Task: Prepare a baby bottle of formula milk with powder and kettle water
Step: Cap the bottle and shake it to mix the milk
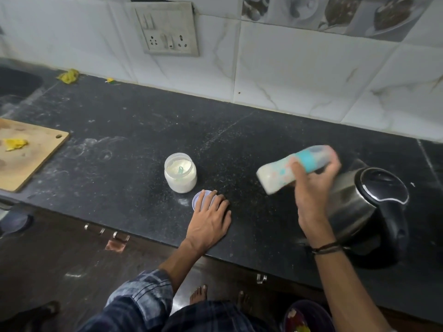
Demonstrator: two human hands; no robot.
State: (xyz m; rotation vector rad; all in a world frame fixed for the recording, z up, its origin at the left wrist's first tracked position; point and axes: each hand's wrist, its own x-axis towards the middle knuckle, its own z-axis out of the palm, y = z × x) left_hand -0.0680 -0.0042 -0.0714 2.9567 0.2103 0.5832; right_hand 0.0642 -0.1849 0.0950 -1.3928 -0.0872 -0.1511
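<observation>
My right hand (314, 185) grips a baby bottle (278, 174) with a teal collar and a clear cap. The bottle is held almost sideways above the counter, blurred by motion, with milky liquid inside. An open jar of white formula powder (180, 173) stands on the black counter (119, 140), a small scoop sticking out of the powder. My left hand (211, 219) rests flat on the counter, its fingertips lying on the jar's round translucent lid (197, 200). A steel kettle with a black lid and handle (374, 207) stands right of my right hand.
A wooden cutting board (26, 154) with a yellow scrap lies at the left edge. A dark sink (16, 85) sits at the far left. A wall socket panel (167, 29) is on the tiles. Spilled powder dusts the counter.
</observation>
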